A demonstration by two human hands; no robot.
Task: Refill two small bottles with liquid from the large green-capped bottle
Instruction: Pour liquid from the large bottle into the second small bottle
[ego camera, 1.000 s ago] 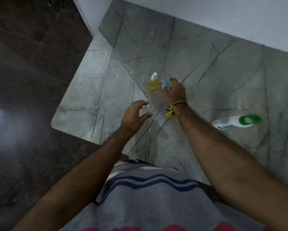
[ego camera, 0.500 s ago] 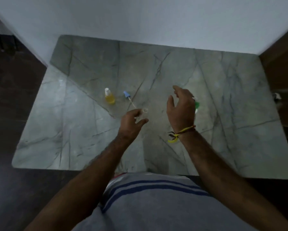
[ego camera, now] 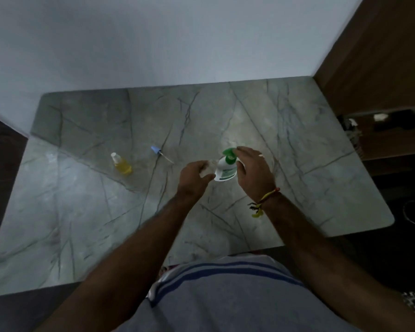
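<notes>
Bottles met mid-frame: my left hand [ego camera: 194, 174] pinched the small clear bottle [ego camera: 209, 167] beside the big green-capped bottle [ego camera: 226, 169], my right hand [ego camera: 253, 172] curled around it, probably readying a pour.

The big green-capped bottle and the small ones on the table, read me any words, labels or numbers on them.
Nothing can be read.
Large bottle: a green-printed label on its white body, too blurred to read.
Small yellow bottle: no text visible.
Small clear bottle in the left hand: no text visible.
Blue dropper on the table: no text.
</notes>
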